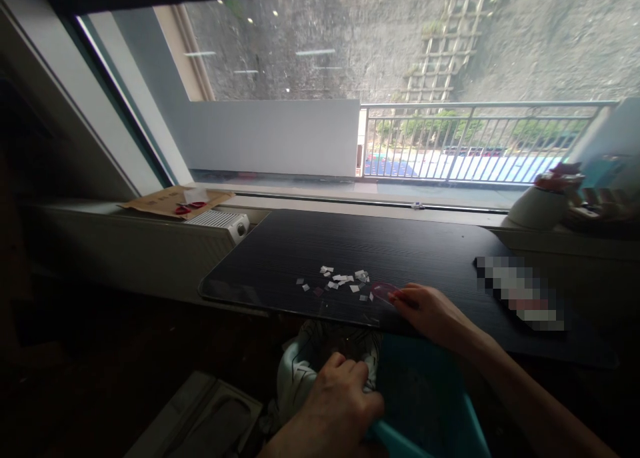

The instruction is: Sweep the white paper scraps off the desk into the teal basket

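On the dark table (280,245) lie several small white and clear paper-like scraps (343,280), loosely spread near the front edge. My right hand (425,306) pinches a pinkish see-through flat piece (383,291), its far end close to the scraps at the right side. Below the table's front edge, my left hand (345,388) is closed at the rim of a teal bin (467,411). Its fingertips are hidden. A white cloth with dark lines (303,371) shows beside the bin and behind this hand.
Red-handled scissors (190,208) lie on a brown envelope (155,201) on the sill, by a white radiator (220,225). A blurred-out object (520,295) rests on the table's right side. A pale rounded figure (537,205) stands at the right sill. A box (200,415) sits low left.
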`<state>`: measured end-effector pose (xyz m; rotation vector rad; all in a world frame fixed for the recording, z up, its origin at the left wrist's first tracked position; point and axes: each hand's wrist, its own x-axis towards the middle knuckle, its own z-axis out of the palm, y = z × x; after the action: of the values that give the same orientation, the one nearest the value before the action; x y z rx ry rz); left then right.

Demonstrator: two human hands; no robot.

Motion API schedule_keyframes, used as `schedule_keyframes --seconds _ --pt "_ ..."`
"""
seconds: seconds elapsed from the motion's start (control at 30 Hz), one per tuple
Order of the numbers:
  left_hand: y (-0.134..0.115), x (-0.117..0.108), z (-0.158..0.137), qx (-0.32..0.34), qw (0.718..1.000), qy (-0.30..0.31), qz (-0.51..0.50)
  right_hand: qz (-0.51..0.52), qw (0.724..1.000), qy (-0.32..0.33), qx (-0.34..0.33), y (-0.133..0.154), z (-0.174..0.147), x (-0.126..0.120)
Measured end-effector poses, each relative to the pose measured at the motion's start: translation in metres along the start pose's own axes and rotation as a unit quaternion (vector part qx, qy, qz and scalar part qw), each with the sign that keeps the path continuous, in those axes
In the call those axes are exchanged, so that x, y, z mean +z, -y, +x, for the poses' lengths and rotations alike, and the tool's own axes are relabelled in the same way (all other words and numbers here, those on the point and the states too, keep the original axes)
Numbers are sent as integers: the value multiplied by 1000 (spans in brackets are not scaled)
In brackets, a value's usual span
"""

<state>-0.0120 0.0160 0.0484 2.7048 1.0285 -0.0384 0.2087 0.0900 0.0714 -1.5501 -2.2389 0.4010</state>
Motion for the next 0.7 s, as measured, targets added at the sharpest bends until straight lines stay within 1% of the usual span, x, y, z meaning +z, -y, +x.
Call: schedule_keyframes --seconds 0.07,0.1,0.3,0.47,0.53,0.63,0.7 --pt "-1 -1 1 -3 1000 1 7 11 999 28 -16 2 -1 2" --pt "-2 -2 2 -3 1000 2 7 14 999 32 -22 4 -1 3" --pt "-5 -10 3 -7 1000 10 4 -4 1000 9 -22 15 -2 8" --pt "-4 -8 -1 3 1000 -14 -12 27 995 62 -70 33 -17 9" --pt "-3 -7 -1 3 1000 -21 -19 21 997 52 -58 32 -21 6" --pt "-2 -5 -1 11 999 -23 -20 -19 1000 4 -8 28 -22 4" --pt "-1 -4 -1 9 1000 -23 -14 -20 1000 15 -9 30 -22 5"
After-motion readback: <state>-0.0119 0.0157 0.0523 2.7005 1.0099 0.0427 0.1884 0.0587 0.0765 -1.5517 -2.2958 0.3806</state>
